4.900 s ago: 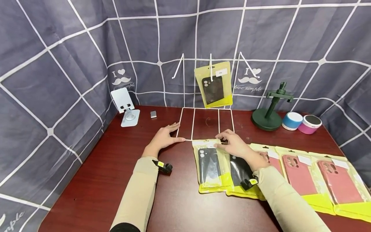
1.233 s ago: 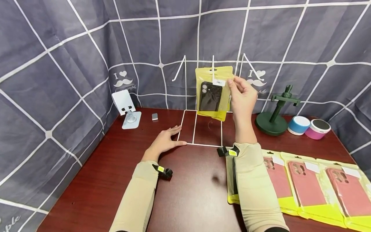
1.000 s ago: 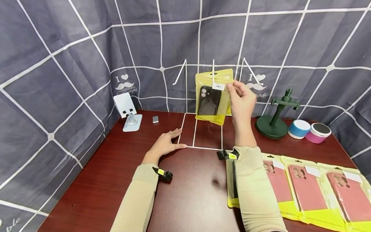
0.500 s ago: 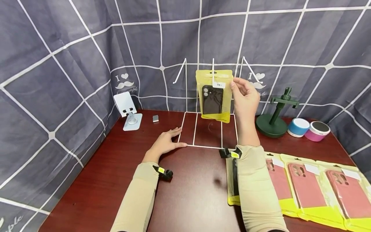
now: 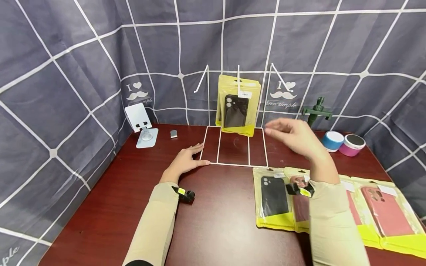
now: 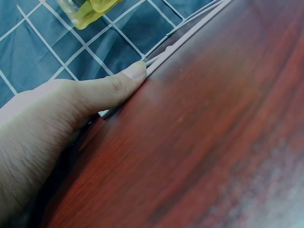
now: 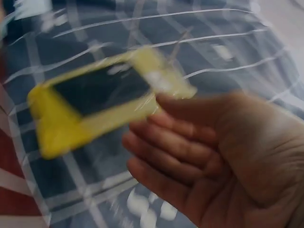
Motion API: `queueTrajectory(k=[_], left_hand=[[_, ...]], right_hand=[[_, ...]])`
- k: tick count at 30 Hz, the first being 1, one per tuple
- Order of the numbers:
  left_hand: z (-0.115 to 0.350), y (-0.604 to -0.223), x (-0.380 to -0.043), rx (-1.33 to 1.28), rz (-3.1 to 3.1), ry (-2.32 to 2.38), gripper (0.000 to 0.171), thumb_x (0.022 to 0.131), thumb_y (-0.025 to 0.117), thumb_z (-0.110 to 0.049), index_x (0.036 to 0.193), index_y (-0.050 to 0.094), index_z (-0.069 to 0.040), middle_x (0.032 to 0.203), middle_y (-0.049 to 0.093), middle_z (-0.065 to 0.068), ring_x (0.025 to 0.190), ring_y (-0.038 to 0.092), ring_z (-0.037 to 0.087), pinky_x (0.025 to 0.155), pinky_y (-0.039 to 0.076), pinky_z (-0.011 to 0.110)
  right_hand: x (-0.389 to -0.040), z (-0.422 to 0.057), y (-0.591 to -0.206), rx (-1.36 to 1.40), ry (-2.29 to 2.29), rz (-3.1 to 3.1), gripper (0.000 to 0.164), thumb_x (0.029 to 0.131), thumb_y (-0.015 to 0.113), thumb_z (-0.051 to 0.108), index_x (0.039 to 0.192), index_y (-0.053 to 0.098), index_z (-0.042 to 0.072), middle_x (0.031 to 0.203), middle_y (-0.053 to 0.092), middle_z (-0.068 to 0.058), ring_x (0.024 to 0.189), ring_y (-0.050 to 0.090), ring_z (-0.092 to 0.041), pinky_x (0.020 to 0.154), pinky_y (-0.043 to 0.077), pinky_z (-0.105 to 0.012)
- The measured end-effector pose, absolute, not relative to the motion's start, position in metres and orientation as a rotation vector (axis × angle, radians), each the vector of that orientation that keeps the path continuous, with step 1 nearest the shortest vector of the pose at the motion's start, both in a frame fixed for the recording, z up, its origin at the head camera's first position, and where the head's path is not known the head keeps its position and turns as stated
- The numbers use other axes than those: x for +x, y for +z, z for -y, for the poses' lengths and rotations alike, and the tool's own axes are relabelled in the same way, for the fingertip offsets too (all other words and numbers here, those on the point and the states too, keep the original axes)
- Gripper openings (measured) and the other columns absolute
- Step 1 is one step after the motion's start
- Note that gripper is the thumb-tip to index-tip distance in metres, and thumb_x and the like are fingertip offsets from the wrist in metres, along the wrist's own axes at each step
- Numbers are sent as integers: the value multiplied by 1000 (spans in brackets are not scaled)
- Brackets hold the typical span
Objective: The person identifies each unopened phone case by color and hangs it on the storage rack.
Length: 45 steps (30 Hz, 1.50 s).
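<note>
My left hand [image 5: 184, 161] rests at the left front corner of a white wire rack [image 5: 233, 165], fingers straight, its thumb [image 6: 111, 90] on the base wire. Two yellow pouches hang on the rack's middle hook; the front phone case pouch [image 5: 235, 111] shows a black case and mostly covers the one behind. My right hand [image 5: 294, 136] is in the air to the right of them, fingers loosely bent and holding nothing. In the blurred right wrist view, the hanging pouch [image 7: 99, 90] appears beyond the thumb. Below lies another pouch with a black case [image 5: 274, 195].
Overlapping pouches with pink cases [image 5: 387, 210] lie at the right, partly under my right forearm. Behind stand a green stand [image 5: 317, 111], partly hidden, a blue speaker [image 5: 332, 141] and a pink one [image 5: 352, 145]. A white phone stand [image 5: 138, 118] and a small grey block [image 5: 173, 133] are back left.
My right hand took a black-case pouch from the table, put it on the middle hook in front of the other, then let go and moved right. My left hand stayed at the rack.
</note>
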<state>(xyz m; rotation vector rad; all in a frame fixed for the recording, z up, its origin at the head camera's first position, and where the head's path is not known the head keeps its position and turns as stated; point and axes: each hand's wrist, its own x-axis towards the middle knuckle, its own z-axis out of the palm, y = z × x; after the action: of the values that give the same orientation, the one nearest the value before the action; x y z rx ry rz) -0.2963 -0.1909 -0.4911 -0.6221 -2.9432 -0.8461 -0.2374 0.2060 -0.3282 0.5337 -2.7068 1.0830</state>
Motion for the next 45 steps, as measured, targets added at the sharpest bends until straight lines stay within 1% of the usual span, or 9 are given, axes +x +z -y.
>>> queueTrajectory(k=[4,8,10,13,20,26,36,40,45], left_hand=[[194,-492,-296,-609,2927,-864,99,75,65,-80,153,46,-23,158,40,0,148,32,26,117,30,51],[194,-494,-297,-602,2925,-862,100,74,65,-82,153,46,-24,158,40,0,147,33,24,117,31,50],[193,-495,-296,-602,2927,-860,101,73,65,-82,153,46,-24,158,41,0,147,33,25,117,30,50],[193,-494,-296,-615,2926,-855,101,74,65,-82,153,46,-23,158,40,0,147,33,26,117,30,50],[194,-492,-294,-609,2923,-853,100,74,66,-81,152,47,-23,157,41,1,147,34,28,117,31,51],[193,-491,-295,-631,2914,-855,97,75,68,-78,152,47,-21,157,42,1,147,34,28,116,31,51],[191,-490,-296,-622,2908,-857,100,74,67,-80,152,48,-22,156,43,1,146,35,27,116,31,50],[191,-489,-295,-621,2910,-853,99,74,67,-80,152,48,-22,156,43,2,146,35,28,116,32,51],[190,-490,-293,-612,2933,-845,98,75,67,-79,153,47,-23,157,42,2,147,34,28,116,32,51]], right_hand=[[-236,-231,-371,759,1004,2858,27,94,71,41,114,73,23,105,74,8,95,68,-13,82,55,-34],[-230,-250,-417,845,951,2927,36,90,77,36,116,71,12,109,71,-2,102,65,-22,87,53,-45],[-226,-255,-433,868,926,2955,47,86,81,37,119,69,6,110,67,-6,103,61,-26,87,51,-46],[-224,-261,-445,879,884,2991,54,80,85,40,119,66,7,109,61,-6,102,54,-25,86,47,-42],[-229,-263,-458,908,975,2981,35,84,83,36,106,65,15,100,56,-1,92,47,-20,77,43,-34],[-232,-262,-467,999,958,2820,12,91,75,14,96,64,15,89,54,3,82,49,-17,70,43,-28],[-230,-256,-471,1089,753,2709,21,92,67,-1,84,59,16,83,47,9,82,41,-15,74,32,-34],[-230,-252,-474,1124,778,2618,23,93,66,-3,86,54,15,82,46,9,80,41,-14,73,31,-31],[-231,-248,-478,1155,871,2502,21,94,66,-2,95,54,16,82,47,10,78,44,-9,70,37,-25]])
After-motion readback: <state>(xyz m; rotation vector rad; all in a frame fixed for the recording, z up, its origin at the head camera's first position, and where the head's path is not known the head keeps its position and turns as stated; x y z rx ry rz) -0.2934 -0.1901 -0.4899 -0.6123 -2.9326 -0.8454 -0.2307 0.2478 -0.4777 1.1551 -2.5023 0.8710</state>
